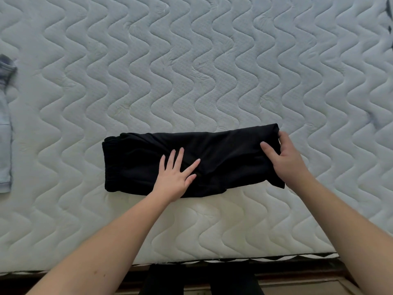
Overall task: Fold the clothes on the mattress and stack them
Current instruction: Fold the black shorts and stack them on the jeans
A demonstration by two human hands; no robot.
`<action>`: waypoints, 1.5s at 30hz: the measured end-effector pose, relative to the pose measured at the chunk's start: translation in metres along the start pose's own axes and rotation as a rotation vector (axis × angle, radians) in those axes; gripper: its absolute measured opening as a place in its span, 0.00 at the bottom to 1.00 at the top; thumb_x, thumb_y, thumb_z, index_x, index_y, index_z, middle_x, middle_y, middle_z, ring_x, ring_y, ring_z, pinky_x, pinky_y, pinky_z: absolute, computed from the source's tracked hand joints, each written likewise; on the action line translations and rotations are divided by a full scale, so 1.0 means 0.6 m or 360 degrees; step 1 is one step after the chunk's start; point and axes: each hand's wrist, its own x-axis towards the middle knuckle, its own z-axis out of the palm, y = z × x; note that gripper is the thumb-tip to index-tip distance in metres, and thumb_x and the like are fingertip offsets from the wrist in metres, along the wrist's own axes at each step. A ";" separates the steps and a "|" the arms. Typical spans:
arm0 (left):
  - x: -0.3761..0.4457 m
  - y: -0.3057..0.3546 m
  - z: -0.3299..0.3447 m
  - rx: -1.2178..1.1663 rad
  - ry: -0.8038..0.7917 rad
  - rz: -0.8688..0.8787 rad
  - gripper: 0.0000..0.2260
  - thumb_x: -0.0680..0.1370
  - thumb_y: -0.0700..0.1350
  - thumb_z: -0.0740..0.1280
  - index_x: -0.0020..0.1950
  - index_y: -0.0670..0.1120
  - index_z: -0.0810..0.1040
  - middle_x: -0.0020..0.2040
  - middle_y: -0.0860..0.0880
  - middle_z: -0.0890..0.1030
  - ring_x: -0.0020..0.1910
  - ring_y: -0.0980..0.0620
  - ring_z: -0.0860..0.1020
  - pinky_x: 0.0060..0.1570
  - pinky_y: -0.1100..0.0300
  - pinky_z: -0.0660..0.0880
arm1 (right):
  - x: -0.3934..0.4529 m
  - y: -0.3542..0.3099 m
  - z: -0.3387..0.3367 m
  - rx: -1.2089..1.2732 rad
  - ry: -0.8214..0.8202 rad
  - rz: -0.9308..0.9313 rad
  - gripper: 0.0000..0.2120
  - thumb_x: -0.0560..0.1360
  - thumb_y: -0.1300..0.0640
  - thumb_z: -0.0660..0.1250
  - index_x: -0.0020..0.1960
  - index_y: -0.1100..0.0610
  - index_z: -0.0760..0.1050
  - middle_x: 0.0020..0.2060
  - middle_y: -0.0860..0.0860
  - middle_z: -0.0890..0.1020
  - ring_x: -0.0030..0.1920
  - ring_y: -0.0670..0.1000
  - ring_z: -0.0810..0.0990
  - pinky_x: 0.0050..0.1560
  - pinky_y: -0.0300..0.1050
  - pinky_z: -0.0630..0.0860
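Head view, looking down on a white quilted mattress [212,60] with a wavy stitch pattern.

Black garment [223,154]: folded into a long band, lying crosswise near the mattress's near edge, roughly at mid-width. An elastic waistband appears to sit at its left end, which suggests trousers or shorts, but this cannot be confirmed. The right end looks slightly raised and rumpled, with a loose corner pointing toward the near edge.

Left hand [177,177]: laid flat on the garment, left of its middle. Fingers straight and spread, palm down, pressing the cloth against the mattress.

Right hand [282,156]: at the garment's right end. Fingers curled round the fabric edge there, thumb lying on top of the cloth, so that the end is gripped between thumb and fingers.

Light blue denim garment [5,135]: at the mattress's left edge, only partly in view, well apart from the black garment. Whether it is folded cannot be told.

A dark trim runs along the near edge of the mattress.
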 end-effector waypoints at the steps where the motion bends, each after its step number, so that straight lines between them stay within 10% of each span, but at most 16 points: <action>1: 0.000 -0.003 -0.008 -0.0013 -0.0010 0.0017 0.24 0.81 0.63 0.41 0.77 0.67 0.43 0.80 0.43 0.44 0.78 0.40 0.46 0.74 0.40 0.42 | -0.007 -0.021 0.010 0.0040 -0.0039 -0.0035 0.09 0.78 0.48 0.66 0.55 0.37 0.71 0.51 0.41 0.81 0.54 0.45 0.80 0.58 0.48 0.75; 5: 0.004 -0.024 -0.046 -0.0377 0.0018 0.0084 0.20 0.84 0.56 0.51 0.76 0.60 0.62 0.79 0.47 0.58 0.77 0.48 0.56 0.75 0.50 0.48 | -0.030 -0.104 0.066 0.0089 -0.0234 -0.0161 0.08 0.79 0.50 0.67 0.52 0.38 0.70 0.41 0.43 0.83 0.44 0.45 0.82 0.45 0.40 0.78; 11: -0.025 -0.089 -0.113 -0.2026 0.0044 -0.0394 0.16 0.83 0.44 0.55 0.62 0.55 0.78 0.60 0.59 0.79 0.60 0.63 0.75 0.64 0.63 0.69 | -0.041 -0.188 0.197 -0.0056 -0.0440 -0.0289 0.08 0.79 0.50 0.66 0.56 0.43 0.69 0.47 0.43 0.83 0.49 0.41 0.81 0.47 0.36 0.76; 21: -0.100 -0.275 -0.112 -0.3009 0.0365 -0.0949 0.19 0.80 0.38 0.49 0.57 0.45 0.79 0.53 0.44 0.84 0.55 0.48 0.82 0.56 0.56 0.76 | -0.020 -0.235 0.457 -0.0424 -0.0644 -0.0552 0.12 0.80 0.48 0.63 0.61 0.47 0.68 0.48 0.42 0.77 0.50 0.45 0.77 0.44 0.29 0.67; 25: -0.115 -0.321 -0.092 -0.3126 0.0281 -0.1114 0.18 0.81 0.41 0.49 0.59 0.45 0.78 0.55 0.42 0.84 0.54 0.47 0.83 0.53 0.56 0.78 | -0.005 -0.231 0.539 -0.0695 -0.0706 -0.0565 0.14 0.81 0.50 0.61 0.65 0.51 0.67 0.54 0.50 0.81 0.53 0.52 0.79 0.49 0.46 0.72; 30: -0.105 -0.338 -0.077 -0.3028 0.0145 -0.1297 0.18 0.83 0.55 0.52 0.57 0.50 0.78 0.52 0.48 0.84 0.48 0.51 0.83 0.46 0.56 0.78 | 0.001 -0.205 0.557 -0.0641 -0.0974 -0.0422 0.17 0.81 0.49 0.61 0.69 0.50 0.70 0.53 0.44 0.80 0.54 0.46 0.79 0.54 0.41 0.72; 34: -0.087 -0.334 -0.072 -0.2501 0.0103 -0.1166 0.27 0.72 0.70 0.62 0.59 0.51 0.78 0.55 0.51 0.82 0.55 0.51 0.80 0.58 0.52 0.76 | 0.021 -0.174 0.504 -0.0659 -0.0503 -0.0625 0.14 0.79 0.53 0.63 0.65 0.50 0.74 0.57 0.47 0.80 0.59 0.48 0.76 0.63 0.45 0.70; 41: -0.074 -0.315 -0.071 -0.2052 0.0248 -0.1111 0.13 0.78 0.54 0.67 0.59 0.49 0.78 0.52 0.53 0.82 0.54 0.50 0.79 0.55 0.55 0.75 | 0.079 -0.131 0.428 -0.1296 -0.0567 -0.0578 0.31 0.77 0.42 0.65 0.76 0.48 0.62 0.69 0.49 0.71 0.71 0.54 0.65 0.72 0.52 0.54; 45: -0.084 -0.331 -0.063 -0.2113 0.0154 -0.1048 0.14 0.78 0.52 0.68 0.62 0.49 0.78 0.55 0.52 0.82 0.56 0.50 0.79 0.61 0.49 0.75 | 0.108 -0.143 0.446 -0.1350 -0.0671 -0.0685 0.24 0.76 0.42 0.66 0.70 0.46 0.69 0.66 0.47 0.74 0.69 0.53 0.65 0.70 0.52 0.55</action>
